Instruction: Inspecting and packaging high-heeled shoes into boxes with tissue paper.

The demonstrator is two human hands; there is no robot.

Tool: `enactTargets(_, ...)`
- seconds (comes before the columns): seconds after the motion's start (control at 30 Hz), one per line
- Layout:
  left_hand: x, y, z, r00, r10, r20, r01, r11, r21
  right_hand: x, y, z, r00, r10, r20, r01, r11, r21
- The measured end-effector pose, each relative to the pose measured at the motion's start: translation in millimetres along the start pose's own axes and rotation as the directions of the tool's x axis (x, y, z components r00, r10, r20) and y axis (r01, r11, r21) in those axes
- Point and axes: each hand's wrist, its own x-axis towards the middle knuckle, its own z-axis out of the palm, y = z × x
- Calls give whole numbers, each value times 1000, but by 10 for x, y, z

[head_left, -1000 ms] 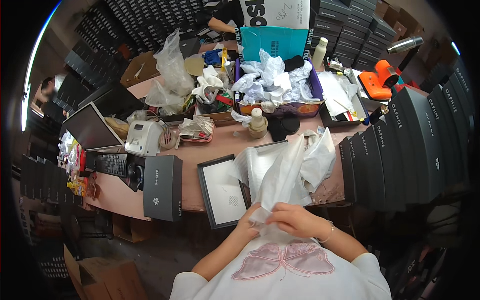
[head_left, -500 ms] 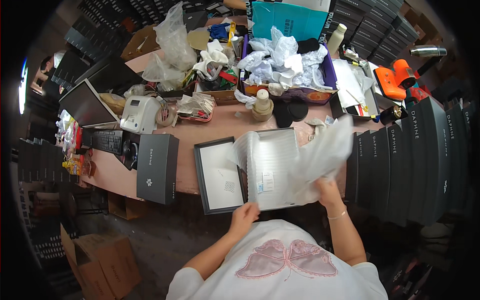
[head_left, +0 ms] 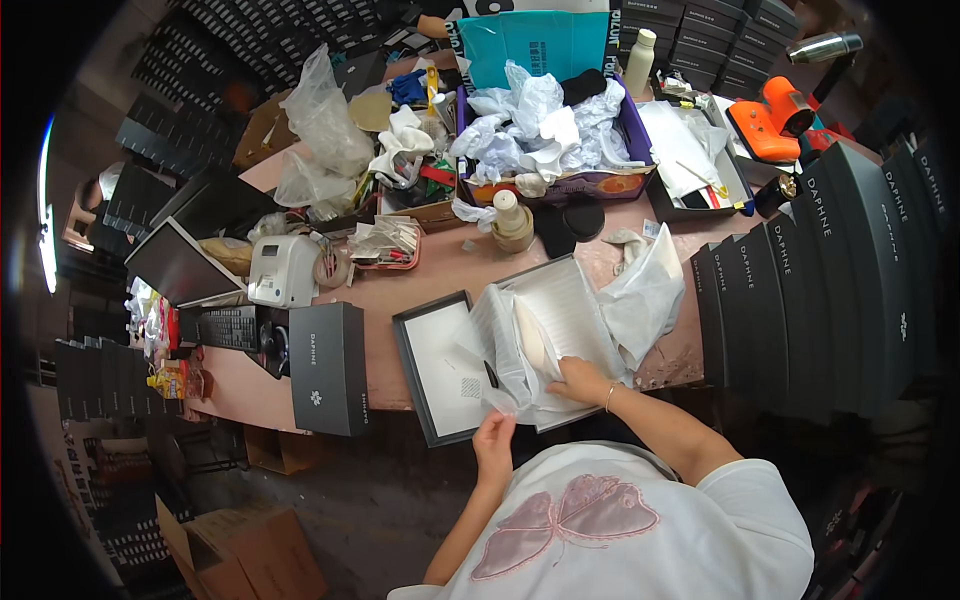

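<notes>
An open shoe box (head_left: 560, 290) lined with white tissue paper (head_left: 505, 345) lies on the pink table, its black lid (head_left: 430, 365) beside it on the left. A pale shoe (head_left: 532, 338) lies inside the paper. My left hand (head_left: 493, 440) pinches the near edge of the tissue paper. My right hand (head_left: 578, 380) presses down on the paper inside the box, next to the shoe. More white tissue paper (head_left: 645, 295) hangs over the box's right side.
A closed black box (head_left: 327, 367) stands left of the lid. A label printer (head_left: 283, 270), keyboard (head_left: 222, 327) and monitor (head_left: 180, 265) sit at the left. A purple bin of crumpled paper (head_left: 545, 135) and clutter fill the back. Stacked black boxes (head_left: 830, 270) line the right.
The raised sheet of tissue paper has been lowered into the box. My right hand came down from the paper's upper right onto the box's contents; my left hand now grips the paper's near edge.
</notes>
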Motion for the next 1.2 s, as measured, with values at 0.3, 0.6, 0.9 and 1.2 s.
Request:
enactTargets(0.3,239,420,182,602,184,777,-698,593,401,32,-124,195,993,-76,-87,100,944,314)
enactTargets(0.6,1140,45,611,496,96,863,-857,-107,504,-539,455,-1027,830,-109,-547,-198,859,-471)
enactTargets(0.9,1329,-185,821,621,-223,751,-784,-178,595,-869,903,-1523,767,140,-626,-306,938,-165)
enactTargets(1.2,1565,171,782,869,-226,441,114,957,265,-1177,-351,-2503,525,-157,-837,244,969,-29)
